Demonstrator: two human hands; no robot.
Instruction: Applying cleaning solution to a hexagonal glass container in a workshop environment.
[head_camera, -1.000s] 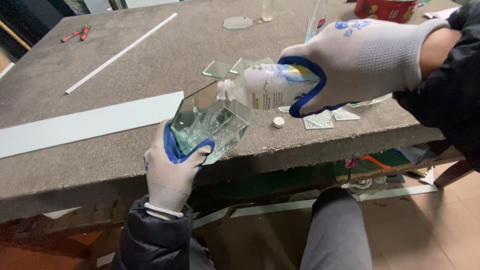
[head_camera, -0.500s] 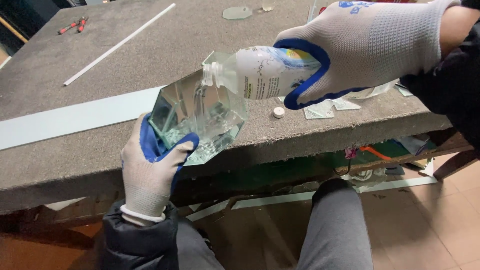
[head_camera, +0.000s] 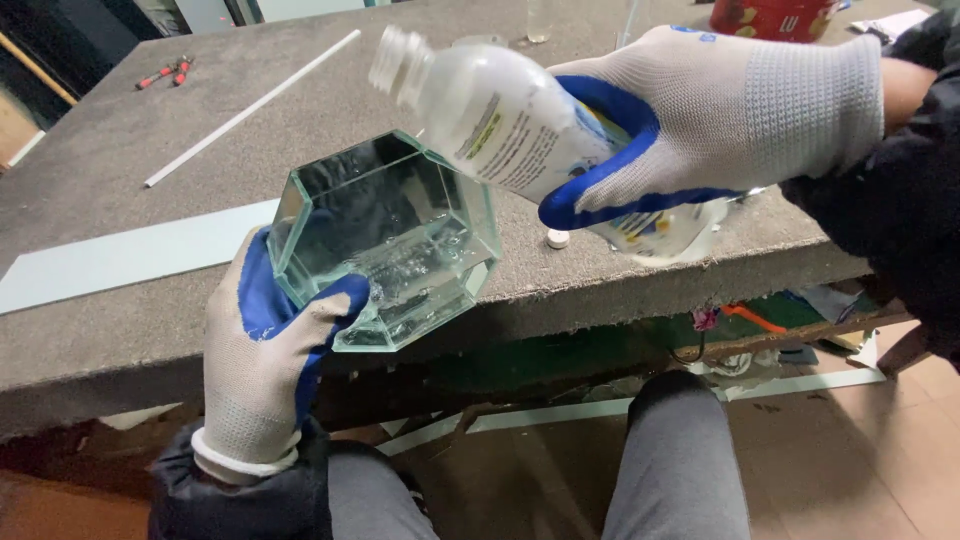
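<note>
Nearest: grey-trousered knees (head_camera: 670, 460) under the table edge, dark sleeves at both wrists.

Left hand (head_camera: 262, 365), white knit glove with blue palm, fingers wrapped round the base of a hexagonal glass box (head_camera: 385, 240). Box held just off the near table edge, tilted, open mouth facing up and away; clear liquid and droplets inside on the lower wall.

Right hand (head_camera: 700, 120), same glove, fingers closed round a clear plastic bottle (head_camera: 510, 125). Bottle uncapped, held above the box, neck pointing up-left, clear of the box rim. Label on its side.

On the table (head_camera: 120, 350), rough grey top: small white cap (head_camera: 557, 239) just below the bottle. Left, a flat pale strip (head_camera: 120, 255). Further back, a thin white rod (head_camera: 250, 108) lying diagonally. Far left corner, small red-handled tools (head_camera: 165, 74). Far right, a red container (head_camera: 775, 17), partly cut off.
</note>
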